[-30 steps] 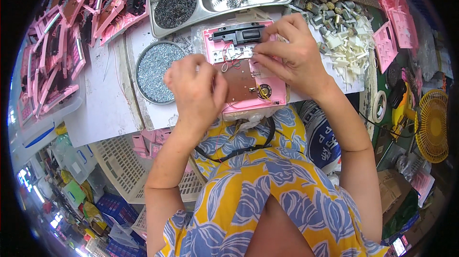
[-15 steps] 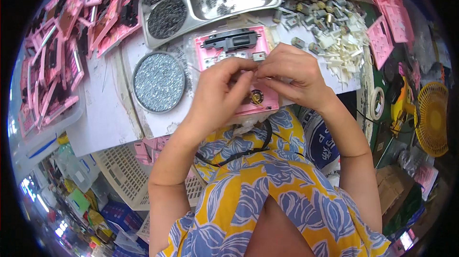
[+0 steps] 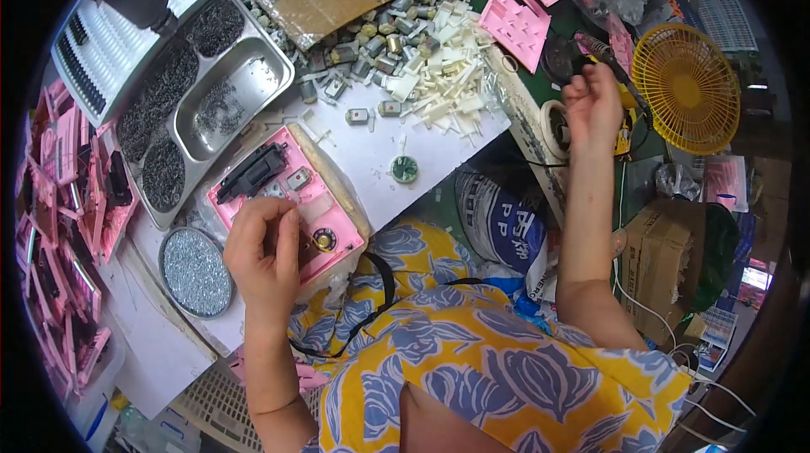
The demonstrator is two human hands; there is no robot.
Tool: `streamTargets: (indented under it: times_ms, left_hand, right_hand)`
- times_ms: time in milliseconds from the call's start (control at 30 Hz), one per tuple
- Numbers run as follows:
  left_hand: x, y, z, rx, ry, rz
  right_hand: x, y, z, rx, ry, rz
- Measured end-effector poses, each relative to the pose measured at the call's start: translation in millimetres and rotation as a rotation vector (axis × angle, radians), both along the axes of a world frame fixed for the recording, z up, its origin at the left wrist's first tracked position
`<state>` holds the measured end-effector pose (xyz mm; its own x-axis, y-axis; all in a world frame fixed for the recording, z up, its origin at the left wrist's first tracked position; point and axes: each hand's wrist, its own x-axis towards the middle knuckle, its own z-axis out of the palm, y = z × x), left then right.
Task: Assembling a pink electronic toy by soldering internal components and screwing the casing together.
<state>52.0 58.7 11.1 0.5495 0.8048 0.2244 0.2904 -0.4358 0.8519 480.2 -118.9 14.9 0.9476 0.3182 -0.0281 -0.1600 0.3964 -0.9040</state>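
Both grips can't tell: L hand [image 3: 266, 246] hides pt of pink case [image 3: 342, 223], R hand [image 3: 593, 107] nr dark tool [image 3: 623, 75].

Right hand [image 3: 593, 107]: moved from pink case [image 3: 333, 218] to near yellow fan [image 3: 687, 90] | view: swung rightward

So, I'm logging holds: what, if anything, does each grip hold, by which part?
Cannot tell for either: left grip over pink casing, right grip near black-handled tool.
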Motion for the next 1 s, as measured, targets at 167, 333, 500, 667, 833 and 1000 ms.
streamTargets:
  times_ms: [167, 333, 500, 667, 833, 1000]
  left_hand:
    - [0, 6, 8, 0.04, 0.04, -0.008]
    - [-1, 8, 7, 0.031, 0.031, -0.018]
    - [-1, 9, 5, 0.149, 0.119, -0.014]
    - [4, 18, -12, 0.354, 0.164, 0.102]
    - [6, 18, -13, 0.349, 0.183, 0.114]
    - [7, 19, -13, 0.325, 0.194, 0.111]
  right_hand:
    - [42, -25, -3, -0.034, 0.071, -0.101]
    - [58, -39, -2, -0.122, -0.014, -0.257]
    - [20, -48, 23, -0.201, -0.349, -0.401]
    - [-25, -79, 37, 0.039, -0.308, 0.061]
    - [-138, 6, -5, -0.203, -0.339, 0.713]
    - [-199, 47, -14, -0.267, -0.293, 0.897]
